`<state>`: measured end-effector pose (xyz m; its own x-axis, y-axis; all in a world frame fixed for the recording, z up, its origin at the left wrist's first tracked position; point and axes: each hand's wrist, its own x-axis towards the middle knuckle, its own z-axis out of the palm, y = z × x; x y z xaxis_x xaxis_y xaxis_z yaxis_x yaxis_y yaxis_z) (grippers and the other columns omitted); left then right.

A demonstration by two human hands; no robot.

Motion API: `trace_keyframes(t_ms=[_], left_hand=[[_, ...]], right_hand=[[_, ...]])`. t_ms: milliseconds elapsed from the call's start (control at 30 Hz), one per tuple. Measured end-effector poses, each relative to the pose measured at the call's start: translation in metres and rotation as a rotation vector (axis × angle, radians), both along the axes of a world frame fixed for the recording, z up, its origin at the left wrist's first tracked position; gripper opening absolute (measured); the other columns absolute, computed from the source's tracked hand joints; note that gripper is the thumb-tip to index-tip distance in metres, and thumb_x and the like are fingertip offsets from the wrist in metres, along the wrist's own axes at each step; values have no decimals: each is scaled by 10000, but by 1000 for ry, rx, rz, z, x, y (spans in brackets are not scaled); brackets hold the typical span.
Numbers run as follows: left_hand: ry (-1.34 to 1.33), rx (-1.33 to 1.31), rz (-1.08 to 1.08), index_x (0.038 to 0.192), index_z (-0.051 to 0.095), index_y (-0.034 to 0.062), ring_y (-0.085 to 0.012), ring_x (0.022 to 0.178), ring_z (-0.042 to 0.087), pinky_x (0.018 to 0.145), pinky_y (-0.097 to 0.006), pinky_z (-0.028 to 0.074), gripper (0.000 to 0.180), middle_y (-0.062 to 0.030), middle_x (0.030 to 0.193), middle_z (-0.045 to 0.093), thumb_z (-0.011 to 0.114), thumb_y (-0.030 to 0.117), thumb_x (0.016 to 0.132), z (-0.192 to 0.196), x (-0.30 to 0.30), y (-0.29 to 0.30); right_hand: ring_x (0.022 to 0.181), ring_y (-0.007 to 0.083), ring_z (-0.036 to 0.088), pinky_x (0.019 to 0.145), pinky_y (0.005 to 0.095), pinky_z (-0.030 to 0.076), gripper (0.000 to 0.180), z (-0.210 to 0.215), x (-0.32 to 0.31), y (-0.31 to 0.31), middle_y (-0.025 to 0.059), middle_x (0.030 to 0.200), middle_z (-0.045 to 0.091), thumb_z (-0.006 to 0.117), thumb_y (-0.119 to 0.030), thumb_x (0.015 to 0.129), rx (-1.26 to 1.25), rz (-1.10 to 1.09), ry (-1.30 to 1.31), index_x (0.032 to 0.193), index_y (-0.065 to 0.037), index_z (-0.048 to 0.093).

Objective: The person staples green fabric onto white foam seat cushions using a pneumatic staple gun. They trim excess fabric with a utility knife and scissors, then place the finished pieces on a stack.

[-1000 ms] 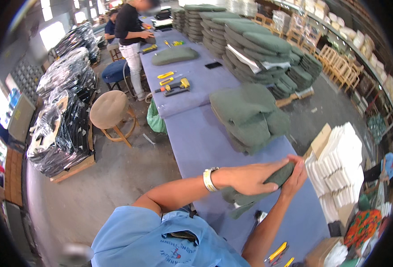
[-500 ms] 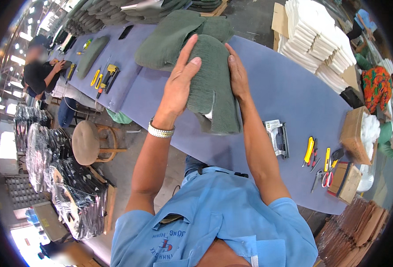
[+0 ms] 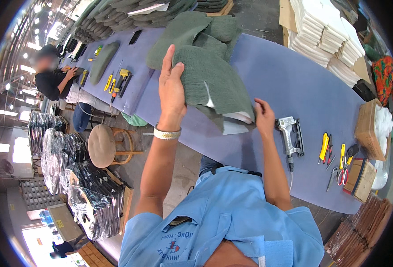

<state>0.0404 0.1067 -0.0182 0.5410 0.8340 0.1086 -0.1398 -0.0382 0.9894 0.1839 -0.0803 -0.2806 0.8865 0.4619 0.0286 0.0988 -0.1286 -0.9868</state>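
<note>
A dark green fabric cushion cover point(image 3: 212, 69) lies tilted over the table, with a pale lining showing at its lower edge and through a slit in its side. My left hand point(image 3: 172, 91) rests against its left side, fingers stretched out and thumb apart. At the cover's lower right corner, my right hand point(image 3: 264, 118) has its fingers curled on the fabric edge. More green padded pieces point(image 3: 174, 38) lie just behind the cover. To the right of my right hand is a silver staple gun point(image 3: 289, 135) with a hose.
Yellow cutters point(image 3: 324, 146), red scissors point(image 3: 342, 176) and a small wooden box point(image 3: 360, 180) lie at the table's right. Another staple gun point(image 3: 124, 80) sits at the left. White padding sheets point(image 3: 323, 31) are stacked beyond. A co-worker point(image 3: 54, 80) works far left; a round stool point(image 3: 101, 145) stands below.
The cover has turned, its lower end swinging right and its lining coming into view. My right hand has moved down from its side to its lower corner; my left hand stays alongside.
</note>
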Motion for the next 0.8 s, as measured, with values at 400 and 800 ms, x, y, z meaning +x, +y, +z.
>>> trace_keyframes(t_ms=[400,800], left_hand=[[93,1259,-132,1118,752,15,-248,923,711,963,-384,461,561,-91,907,784,300,348,1121,11,49,-2],[404,1120,105,742,743,113,-258,706,590,715,-396,369,633,-28,697,676,320,384,1126,15,49,-32]], right_hand=[[770,34,608,677,199,496,326,169,-43,-16,3,868,666,834,-173,897,463,278,205,1085,2,634],[616,224,524,585,342,433,180,190,-55,12,78,733,580,790,-82,866,523,36,-483,799,-48,627]])
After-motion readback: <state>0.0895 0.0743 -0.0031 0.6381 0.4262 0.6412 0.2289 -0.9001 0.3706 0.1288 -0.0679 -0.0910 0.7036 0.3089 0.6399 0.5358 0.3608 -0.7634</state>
